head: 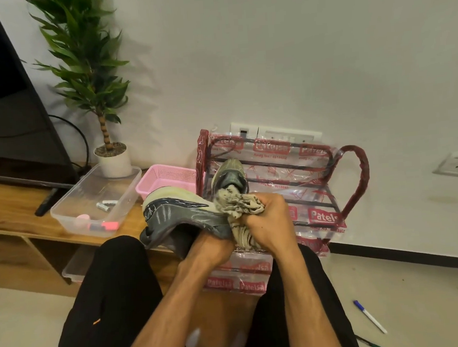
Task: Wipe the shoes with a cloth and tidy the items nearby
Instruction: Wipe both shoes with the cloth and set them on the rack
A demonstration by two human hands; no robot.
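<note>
A grey shoe (176, 215) with a pale sole is held tipped on its side over the wooden shelf edge. My left hand (210, 250) grips it from below at the opening. My right hand (267, 217) grips a crumpled off-white cloth (238, 202) with dark marks and presses it against the shoe's end. A second grey-green shoe (228, 173) stands on the shoe rack (357, 179) just behind the cloth, partly hidden by it.
The rack is wrapped in clear plastic with red labels and stands against the wall. On the wooden shelf (11, 207) sit a clear tub (68, 202) holding batteries and a pink marker, a pink basket (165, 175), a potted plant (113, 162) and a TV. Two pens (369, 317) lie on the floor at right.
</note>
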